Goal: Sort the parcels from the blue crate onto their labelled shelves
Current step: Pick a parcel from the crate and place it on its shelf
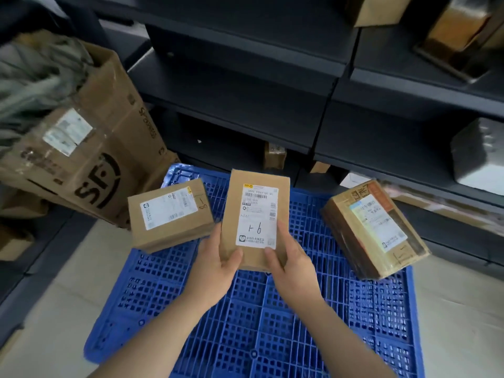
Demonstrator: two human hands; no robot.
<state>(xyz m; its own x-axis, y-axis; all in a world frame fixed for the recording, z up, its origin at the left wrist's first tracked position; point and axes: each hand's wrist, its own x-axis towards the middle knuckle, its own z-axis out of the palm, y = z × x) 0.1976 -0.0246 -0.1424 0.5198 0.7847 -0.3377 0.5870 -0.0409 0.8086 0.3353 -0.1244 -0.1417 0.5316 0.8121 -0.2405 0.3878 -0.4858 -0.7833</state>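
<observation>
Both hands hold the held parcel (255,214) upright just above the blue crate (245,323); the left hand (215,264) grips its lower left edge, thumb across the front; the right hand (291,266) grips the lower right edge, thumb on the white label; the handwritten mark there may read "1-6", but it is too blurred to be sure. Two more lie on the crate, the left parcel (169,216) and the right parcel (373,230), well apart; so I judge three parcels are left to place. The dark shelves (245,85) behind already carry a few, among them a small box (274,155) low down.
</observation>
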